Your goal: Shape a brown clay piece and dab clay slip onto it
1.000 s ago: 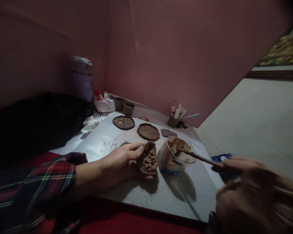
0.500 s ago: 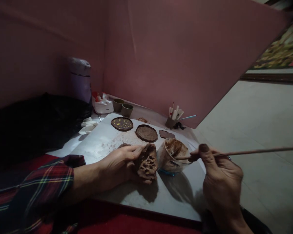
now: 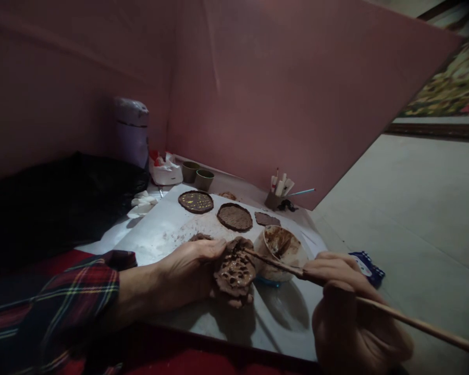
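In the head view, my left hand is closed on a lump of wet brown clay pitted with dark holes. My right hand grips a long thin wooden stick, its clay-coated end touching the clay's upper right edge. Just behind the stick stands a pale tub smeared inside with brown slip. Beyond the hands lie a dark round clay disc with yellow specks, a plain brown disc and a small flat clay slab. The stick's very tip is hard to make out.
A white board rests on red cloth. Behind it stand two small green cups, a pot of tools and a lilac container. A black bag lies left; a blue packet lies right on the floor.
My right hand has swung the stick from inside the tub leftward onto the clay. The clay in my left hand sits slightly lower in view and shows more of its pitted face.
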Available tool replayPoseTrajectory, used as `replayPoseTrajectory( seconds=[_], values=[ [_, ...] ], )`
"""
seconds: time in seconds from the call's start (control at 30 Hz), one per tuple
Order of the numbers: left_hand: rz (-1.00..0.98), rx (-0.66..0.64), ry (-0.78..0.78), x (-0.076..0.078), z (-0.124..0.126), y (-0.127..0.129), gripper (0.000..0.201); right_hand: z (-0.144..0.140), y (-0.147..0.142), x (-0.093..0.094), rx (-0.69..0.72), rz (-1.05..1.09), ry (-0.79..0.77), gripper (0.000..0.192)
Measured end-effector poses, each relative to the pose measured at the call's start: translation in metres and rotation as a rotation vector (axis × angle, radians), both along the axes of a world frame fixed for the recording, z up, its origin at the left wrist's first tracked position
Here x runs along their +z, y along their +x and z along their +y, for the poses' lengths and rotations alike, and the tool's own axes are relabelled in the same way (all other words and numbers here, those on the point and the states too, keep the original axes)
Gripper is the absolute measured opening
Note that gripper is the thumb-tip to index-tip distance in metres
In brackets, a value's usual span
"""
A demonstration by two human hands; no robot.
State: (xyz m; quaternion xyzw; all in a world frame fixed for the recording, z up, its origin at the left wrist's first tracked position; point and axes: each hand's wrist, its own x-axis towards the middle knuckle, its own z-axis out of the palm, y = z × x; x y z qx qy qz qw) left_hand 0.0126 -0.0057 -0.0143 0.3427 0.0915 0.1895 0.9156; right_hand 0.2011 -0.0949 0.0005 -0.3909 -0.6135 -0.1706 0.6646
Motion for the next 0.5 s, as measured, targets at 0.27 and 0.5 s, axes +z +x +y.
replayPoseTrajectory(
  seconds=[0.27, 0.5],
  values=[
    [0.056, -0.055, 0.002, 0.0022, -0.0016, -0.0015, 0.046, -0.0008, 0.0038, -0.0030, 0.095, -0.137, -0.048, 0.012],
    [0.089, -0.016, 0.031, 0.0019, -0.0032, -0.0026, 0.036, -0.0003, 0.0023, -0.0050, 0.115, -0.156, -0.105, 0.014]
  ],
)
